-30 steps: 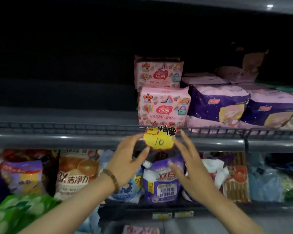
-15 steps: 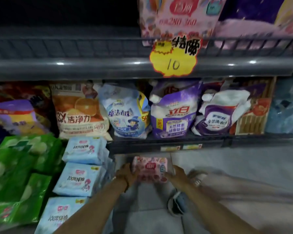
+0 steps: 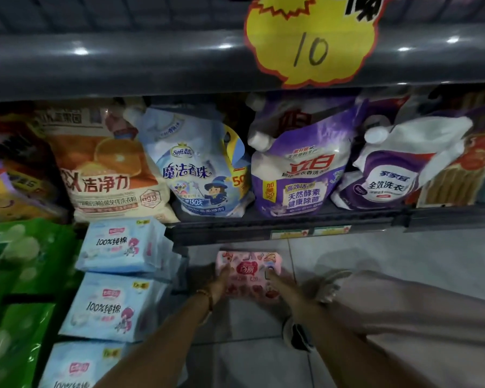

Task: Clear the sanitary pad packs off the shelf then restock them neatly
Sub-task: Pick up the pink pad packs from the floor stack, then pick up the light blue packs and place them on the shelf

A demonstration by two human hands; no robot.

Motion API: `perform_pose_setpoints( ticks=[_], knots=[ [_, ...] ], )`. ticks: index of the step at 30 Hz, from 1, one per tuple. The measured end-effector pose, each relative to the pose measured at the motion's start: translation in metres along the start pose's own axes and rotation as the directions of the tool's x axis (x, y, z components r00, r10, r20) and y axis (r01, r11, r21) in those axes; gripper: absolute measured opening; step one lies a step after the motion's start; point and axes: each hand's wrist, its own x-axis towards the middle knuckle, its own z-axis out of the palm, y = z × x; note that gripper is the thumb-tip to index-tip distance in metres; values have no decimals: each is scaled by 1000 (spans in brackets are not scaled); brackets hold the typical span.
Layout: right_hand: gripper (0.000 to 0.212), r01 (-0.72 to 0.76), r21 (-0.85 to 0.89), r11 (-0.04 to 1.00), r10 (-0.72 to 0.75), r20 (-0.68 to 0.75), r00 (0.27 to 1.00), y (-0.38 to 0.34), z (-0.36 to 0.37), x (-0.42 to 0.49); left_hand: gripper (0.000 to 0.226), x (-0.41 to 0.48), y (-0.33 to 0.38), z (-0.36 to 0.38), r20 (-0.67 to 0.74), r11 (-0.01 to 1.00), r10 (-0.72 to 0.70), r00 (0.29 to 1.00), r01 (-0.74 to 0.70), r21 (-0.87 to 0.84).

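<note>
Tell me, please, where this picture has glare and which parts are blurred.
Head view: small white glare spots sit along the grey shelf rail; the light is dim overall; the trouser leg at right is smeared; the pink pad pack, the left hand and the right hand look soft; the rail bows slightly, a wide-angle effect.
</note>
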Motion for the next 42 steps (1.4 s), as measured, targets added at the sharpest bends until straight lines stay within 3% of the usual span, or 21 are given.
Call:
perform_pose_setpoints(
  ticks=[2, 4, 7, 9, 14, 17, 20, 26, 30, 33, 36, 39, 42],
  knots=[
    [30, 24, -13, 1000, -24, -3, 1000, 2, 1, -5, 68, -8, -3, -1, -13, 999, -11, 1000, 12, 35],
    [41, 43, -9, 999, -43, -28, 999, 4, 2, -10, 57, -20, -6, -2, -77, 998, 55, 995, -52, 45],
    [47, 50, 102, 994, -49, -9, 999, 0, 7, -27, 46, -43, -8, -1, -169, 980, 128, 977, -151, -129],
    [60, 82, 169, 982, -88, 30, 996, -10, 11, -45, 26, -64, -3, -5, -238, 953, 148, 960, -203, -226],
    [34, 335, 199, 921, -329, -65, 942, -45, 19, -112, 33, -114, 12, -31, -299, 893, 378, 876, -430, -134],
    [36, 520, 156, 840, -514, -81, 854, -72, 12, -159, 32, -156, 37, -44, -272, 811, 540, 797, -578, -85],
    [44, 646, 125, 753, -644, -64, 762, -107, -9, -207, 16, -208, 70, -53, -283, 686, 683, 674, -724, -68],
    [52, 883, -34, 469, -882, 40, 470, -198, -55, -326, 24, -312, 147, -61, -137, 395, 910, 392, -918, -4],
    [59, 946, -210, 248, -964, 46, 263, -269, -75, -372, 48, -364, 210, -63, -120, 165, 980, 158, -985, 51],
    [58, 955, -276, 111, -991, 41, 128, -326, -87, -389, 65, -386, 265, -66, -136, 63, 989, 59, -998, 25],
    [71, 953, -300, 41, -995, 73, 66, -379, -95, -392, 70, -402, 319, -71, -149, -23, 988, -29, -999, 43],
    [67, 940, -340, 15, -997, 61, 38, -422, -100, -377, 61, -397, 363, -72, -132, -17, 991, -32, -993, 113],
    [90, 905, -425, 27, -992, 102, 78, -444, -102, -347, 72, -373, 386, -75, -66, 107, 993, 94, -965, 239]
  ],
)
